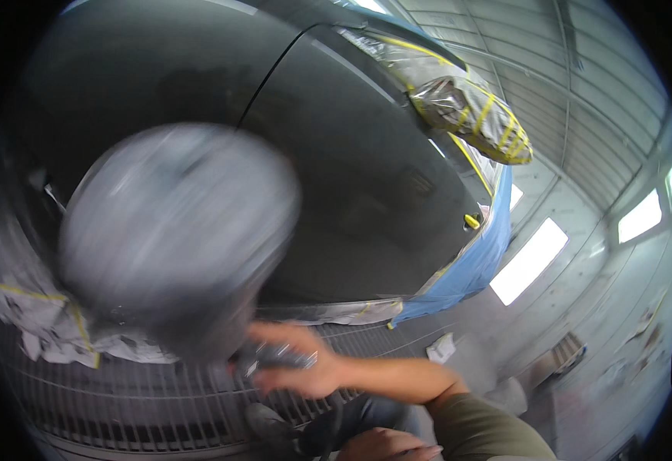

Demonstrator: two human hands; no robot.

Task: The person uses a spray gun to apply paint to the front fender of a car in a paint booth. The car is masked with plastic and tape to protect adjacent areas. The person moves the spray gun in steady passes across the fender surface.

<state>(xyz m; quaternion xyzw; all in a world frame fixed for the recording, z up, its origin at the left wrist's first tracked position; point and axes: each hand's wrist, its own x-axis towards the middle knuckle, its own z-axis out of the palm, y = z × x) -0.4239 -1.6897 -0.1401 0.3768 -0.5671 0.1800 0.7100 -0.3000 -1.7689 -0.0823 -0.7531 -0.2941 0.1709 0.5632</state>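
My right hand (297, 359) reaches in on a bare forearm with an olive sleeve. Its fingers are closed around a shiny metal tool (278, 358) that looks like a spray gun; motion blurs both. Just beyond it looms a large rounded pale grey thing (186, 207), darker below and heavily smeared. I cannot tell whether it is joined to the tool. My left hand (386, 444) is low in the picture, cut off by the lower edge, fingers curled on something I cannot make out. Beyond the hands stands a dark grey car door (367, 207).
The car's mirror (451, 111) is wrapped in clear film and yellow tape. Blue masking sheet (474, 265) hangs at the door's right edge; pale sheeting (40, 315) covers the lower left. Slatted floor grating (144, 403) lies below. A ribbed wall (536, 54) and bright windows (530, 260) stand right.
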